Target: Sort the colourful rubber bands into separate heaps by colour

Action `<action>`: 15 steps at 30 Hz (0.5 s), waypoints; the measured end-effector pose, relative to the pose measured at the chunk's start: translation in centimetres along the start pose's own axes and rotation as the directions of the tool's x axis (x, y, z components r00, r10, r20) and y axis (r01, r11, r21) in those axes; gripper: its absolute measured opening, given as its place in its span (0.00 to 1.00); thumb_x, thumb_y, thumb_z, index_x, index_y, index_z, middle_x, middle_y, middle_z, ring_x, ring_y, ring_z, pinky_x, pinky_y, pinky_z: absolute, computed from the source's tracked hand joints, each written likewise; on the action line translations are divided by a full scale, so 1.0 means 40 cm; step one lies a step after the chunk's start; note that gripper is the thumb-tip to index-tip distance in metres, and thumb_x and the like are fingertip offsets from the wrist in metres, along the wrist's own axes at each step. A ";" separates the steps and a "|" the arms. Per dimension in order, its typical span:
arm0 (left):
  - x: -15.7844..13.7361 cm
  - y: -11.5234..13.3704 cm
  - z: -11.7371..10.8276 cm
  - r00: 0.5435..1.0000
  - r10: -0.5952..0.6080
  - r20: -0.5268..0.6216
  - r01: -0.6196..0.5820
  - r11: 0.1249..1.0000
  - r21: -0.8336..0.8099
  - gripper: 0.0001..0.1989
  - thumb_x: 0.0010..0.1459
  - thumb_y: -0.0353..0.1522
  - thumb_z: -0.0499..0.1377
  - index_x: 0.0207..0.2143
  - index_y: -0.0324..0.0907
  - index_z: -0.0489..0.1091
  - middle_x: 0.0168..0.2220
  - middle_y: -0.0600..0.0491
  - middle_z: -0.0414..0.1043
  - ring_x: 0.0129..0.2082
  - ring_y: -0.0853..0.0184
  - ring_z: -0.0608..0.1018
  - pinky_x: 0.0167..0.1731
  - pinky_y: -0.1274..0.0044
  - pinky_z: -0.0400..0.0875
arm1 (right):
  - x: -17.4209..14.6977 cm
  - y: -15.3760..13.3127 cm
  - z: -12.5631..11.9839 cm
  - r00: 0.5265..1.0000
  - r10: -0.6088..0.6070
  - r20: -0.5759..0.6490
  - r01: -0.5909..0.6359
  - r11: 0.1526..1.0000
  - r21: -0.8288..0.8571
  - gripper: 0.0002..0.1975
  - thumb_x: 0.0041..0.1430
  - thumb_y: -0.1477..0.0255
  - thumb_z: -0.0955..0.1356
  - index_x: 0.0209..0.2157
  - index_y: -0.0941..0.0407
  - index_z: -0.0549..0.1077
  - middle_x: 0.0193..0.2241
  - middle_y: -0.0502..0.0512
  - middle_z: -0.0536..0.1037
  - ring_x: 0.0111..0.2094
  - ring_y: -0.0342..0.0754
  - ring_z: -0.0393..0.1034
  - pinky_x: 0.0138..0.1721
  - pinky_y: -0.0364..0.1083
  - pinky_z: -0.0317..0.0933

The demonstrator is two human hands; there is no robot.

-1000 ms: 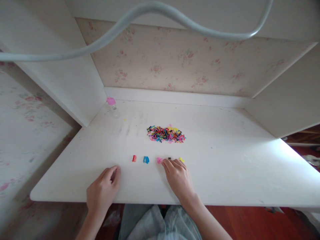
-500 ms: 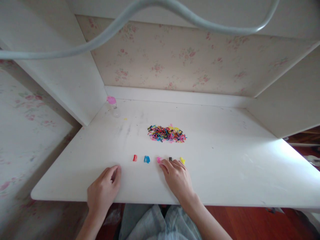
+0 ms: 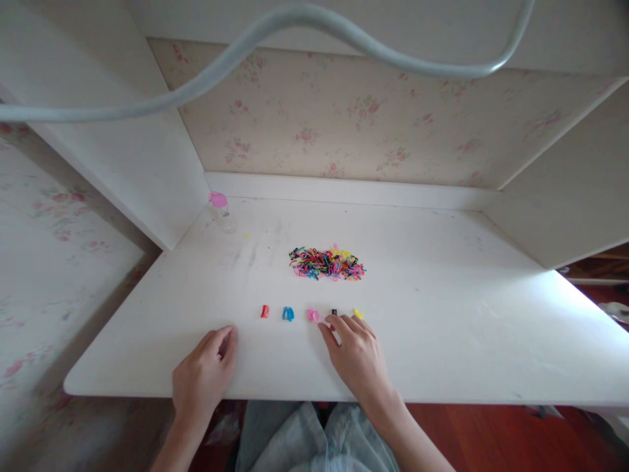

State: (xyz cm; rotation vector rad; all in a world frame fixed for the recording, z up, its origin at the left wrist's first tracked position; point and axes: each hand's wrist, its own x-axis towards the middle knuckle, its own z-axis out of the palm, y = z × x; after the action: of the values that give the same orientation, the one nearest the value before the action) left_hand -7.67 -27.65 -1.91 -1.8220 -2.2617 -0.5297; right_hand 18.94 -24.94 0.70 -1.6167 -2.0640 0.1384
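Small rubber bands lie on the white desk in a row of little groups: red rubber bands (image 3: 265,311), blue rubber bands (image 3: 287,314), pink rubber bands (image 3: 313,315), black rubber bands (image 3: 334,312) and yellow rubber bands (image 3: 358,313). My right hand (image 3: 356,354) rests just right of the pink group, thumb and forefinger a little apart, its fingers partly covering the black and yellow groups. Left of the row, my left hand (image 3: 205,364) lies on the desk with thumb and forefinger pressed together; whatever is inside, if anything, is hidden.
Behind the row is a heap of mixed coloured rubber bands (image 3: 327,263). A clear bottle with a pink cap (image 3: 223,213) is at the back left of the desk (image 3: 442,328). A pale cable (image 3: 196,88) crosses the upper view.
My right hand has drawn slightly right from the pink rubber bands, its thumb and forefinger parting; more of that group shows. My left hand has stayed in place.
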 end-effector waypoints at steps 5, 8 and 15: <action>0.000 0.001 0.000 1.000 0.001 0.012 -0.001 1.000 0.010 0.12 0.61 0.40 0.52 0.38 0.47 0.73 0.30 0.60 0.75 0.26 0.74 0.75 0.25 0.80 0.58 | -0.018 0.045 -0.049 0.994 0.108 0.001 -0.108 0.986 0.128 0.14 0.65 0.64 0.61 0.33 0.53 0.76 0.26 0.50 0.76 0.29 0.43 0.68 0.35 0.41 0.56; -0.001 0.004 -0.004 1.000 0.004 0.008 -0.004 1.000 0.018 0.12 0.61 0.41 0.52 0.38 0.47 0.73 0.30 0.59 0.76 0.27 0.72 0.75 0.26 0.80 0.59 | -0.015 0.109 -0.079 0.968 0.251 -0.001 -0.247 0.956 0.156 0.16 0.64 0.60 0.62 0.34 0.52 0.77 0.26 0.49 0.76 0.25 0.41 0.68 0.31 0.40 0.56; 0.014 0.008 -0.008 0.998 0.034 0.044 -0.028 0.990 -0.141 0.12 0.60 0.41 0.52 0.36 0.45 0.72 0.30 0.57 0.75 0.26 0.73 0.75 0.27 0.81 0.62 | -0.003 0.271 -0.104 0.871 0.491 0.018 -0.486 0.857 0.169 0.22 0.59 0.51 0.61 0.33 0.53 0.78 0.19 0.49 0.74 0.21 0.44 0.66 0.26 0.41 0.56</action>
State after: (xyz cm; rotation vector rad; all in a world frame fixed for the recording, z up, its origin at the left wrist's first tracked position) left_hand -7.49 -27.21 -1.38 -1.9508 -2.2744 -0.6639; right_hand 30.37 -22.91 0.14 -1.9860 -1.5289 0.4527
